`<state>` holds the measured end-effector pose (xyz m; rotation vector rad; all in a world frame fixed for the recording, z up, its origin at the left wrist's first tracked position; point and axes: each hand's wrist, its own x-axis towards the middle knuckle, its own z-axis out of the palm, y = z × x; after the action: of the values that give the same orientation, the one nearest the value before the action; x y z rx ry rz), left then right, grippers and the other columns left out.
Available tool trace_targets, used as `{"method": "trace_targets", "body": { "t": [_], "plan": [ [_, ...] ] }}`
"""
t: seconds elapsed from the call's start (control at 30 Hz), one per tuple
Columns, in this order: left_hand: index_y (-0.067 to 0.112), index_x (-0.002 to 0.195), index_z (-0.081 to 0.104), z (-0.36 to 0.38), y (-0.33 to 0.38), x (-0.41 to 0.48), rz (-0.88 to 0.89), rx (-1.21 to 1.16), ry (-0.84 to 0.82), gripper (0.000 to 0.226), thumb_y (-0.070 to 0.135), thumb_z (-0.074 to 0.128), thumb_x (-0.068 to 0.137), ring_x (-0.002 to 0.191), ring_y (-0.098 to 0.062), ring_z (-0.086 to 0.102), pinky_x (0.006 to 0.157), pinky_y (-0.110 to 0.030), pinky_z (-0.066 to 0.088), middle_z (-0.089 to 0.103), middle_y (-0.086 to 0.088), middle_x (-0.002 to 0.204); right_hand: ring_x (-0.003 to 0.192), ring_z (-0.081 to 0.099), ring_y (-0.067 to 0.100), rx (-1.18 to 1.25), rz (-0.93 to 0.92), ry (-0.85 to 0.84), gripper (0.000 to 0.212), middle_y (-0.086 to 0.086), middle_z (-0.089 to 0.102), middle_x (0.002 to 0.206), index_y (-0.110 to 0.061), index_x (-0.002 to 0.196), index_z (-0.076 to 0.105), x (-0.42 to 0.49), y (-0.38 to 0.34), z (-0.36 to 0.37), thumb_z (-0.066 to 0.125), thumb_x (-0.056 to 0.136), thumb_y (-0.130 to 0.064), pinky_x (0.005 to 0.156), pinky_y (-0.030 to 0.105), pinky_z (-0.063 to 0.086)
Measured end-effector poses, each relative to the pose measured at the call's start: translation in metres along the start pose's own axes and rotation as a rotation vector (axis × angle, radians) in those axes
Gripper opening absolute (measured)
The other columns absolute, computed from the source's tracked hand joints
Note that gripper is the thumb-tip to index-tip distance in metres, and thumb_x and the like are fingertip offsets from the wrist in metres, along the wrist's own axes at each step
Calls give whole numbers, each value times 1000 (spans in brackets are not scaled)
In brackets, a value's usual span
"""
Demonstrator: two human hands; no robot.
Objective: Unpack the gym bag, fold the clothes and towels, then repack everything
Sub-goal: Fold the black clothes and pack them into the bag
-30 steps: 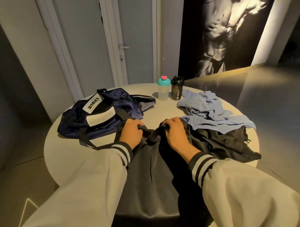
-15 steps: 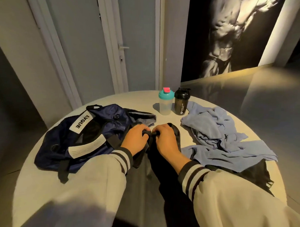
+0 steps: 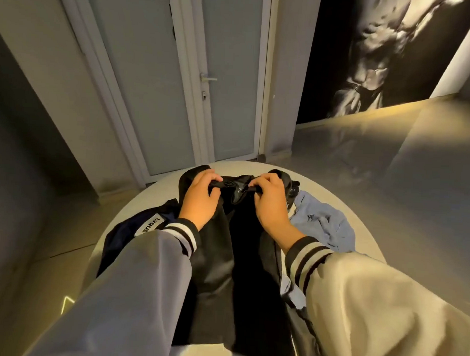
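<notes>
Black garment [image 3: 225,257] hangs stretched down frame centre, top edge held up over the far side of the round table [image 3: 360,219], lower part draping toward bottom centre. Left hand [image 3: 201,198] and right hand [image 3: 270,203] sit side by side, small gap between them, each clamped on the bunched top edge of the garment; fingers curled over the fabric.

The garment and both grey sleeves [image 3: 134,294] with striped cuffs block most of the tabletop. Left of the garment, the navy bag [image 3: 119,240] shows only partly, under the left sleeve; a white label [image 3: 150,225] with lettering is visible on it. Right of the garment, the blue cloth [image 3: 325,223] lies crumpled on the table, touching or just under the black fabric; its near part is hidden by the right sleeve.

Counts: one black garment, one bag, one blue cloth, two hands, one table.

Beyond the table, upper centre: a grey door [image 3: 232,84] with a handle [image 3: 208,77]. Upper right: a dark wall picture of a muscled torso [image 3: 371,54]. Floor [image 3: 389,151] lit warm at right.
</notes>
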<state>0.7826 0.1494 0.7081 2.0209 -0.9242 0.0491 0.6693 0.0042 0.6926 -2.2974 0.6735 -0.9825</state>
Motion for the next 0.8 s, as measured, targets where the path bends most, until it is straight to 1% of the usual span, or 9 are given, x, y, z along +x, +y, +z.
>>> {"method": "trace_targets", "body": {
  "t": [0.07, 0.13, 0.27, 0.37, 0.43, 0.5, 0.6, 0.73, 0.8],
  "plan": [
    [19, 114, 62, -4, -9, -21, -29, 11, -26, 22, 6, 54, 99, 138, -10, 38, 108, -8, 19, 44, 3, 149, 101, 47, 20, 10, 21, -20, 34, 11, 57, 109, -3, 100, 72, -17, 1, -8, 56, 79, 18, 93, 19, 32],
    [14, 113, 64, -4, -27, -54, -47, 35, -70, 22, 1, 55, 97, 139, -15, 40, 110, -9, 19, 47, -5, 147, 98, 46, 19, 37, 81, -57, 38, 14, 56, 106, -1, 97, 72, -48, 5, -7, 53, 75, 22, 92, 18, 31],
    [1, 99, 69, 10, -74, -121, -53, 70, -160, 23, -13, 60, 83, 129, -36, 52, 111, -13, 26, 60, -26, 126, 98, 53, 33, 43, 204, -181, 42, 19, 54, 103, 2, 96, 70, -122, 28, 1, 49, 68, 25, 92, 30, 39],
    [10, 95, 68, 22, -106, -157, -170, 88, -297, 23, -5, 57, 81, 130, -38, 52, 115, -37, 35, 61, -27, 123, 96, 53, 33, 10, 259, -235, 41, 18, 54, 101, 1, 94, 71, -161, 51, 9, 50, 68, 25, 92, 35, 43],
    [5, 98, 68, 28, -123, -181, -197, 96, -324, 23, 4, 53, 80, 131, -36, 51, 115, -42, 35, 59, -26, 125, 95, 50, 25, 24, 331, -249, 37, 14, 54, 103, 0, 94, 70, -183, 58, 13, 50, 74, 23, 94, 29, 41],
    [1, 99, 68, 33, -132, -199, -228, 99, -342, 22, 3, 54, 82, 132, -34, 49, 116, -37, 33, 56, -24, 130, 96, 50, 21, -9, 330, -294, 29, 9, 52, 103, 0, 94, 70, -203, 67, 17, 51, 81, 18, 90, 21, 40],
    [10, 97, 68, 48, -151, -226, -310, 80, -365, 21, -4, 57, 85, 135, -26, 46, 115, -27, 29, 50, -17, 141, 88, 53, 14, -79, 326, -290, 17, 11, 52, 97, 2, 86, 65, -234, 82, 31, 50, 88, 11, 94, 36, 45],
    [4, 104, 68, 70, -177, -259, -357, 71, -397, 24, -8, 56, 86, 137, -27, 44, 104, 1, 15, 42, -19, 148, 88, 52, 30, 38, 409, -227, 14, 18, 53, 92, -6, 75, 55, -272, 97, 60, 52, 87, 1, 86, 40, 44],
    [2, 107, 67, 78, -187, -272, -367, 72, -411, 25, -9, 57, 87, 138, -29, 43, 104, 1, 15, 40, -21, 150, 88, 52, 31, 89, 454, -258, 2, 22, 51, 98, -5, 80, 55, -284, 97, 66, 57, 81, -6, 80, 37, 44]
  ]
}}
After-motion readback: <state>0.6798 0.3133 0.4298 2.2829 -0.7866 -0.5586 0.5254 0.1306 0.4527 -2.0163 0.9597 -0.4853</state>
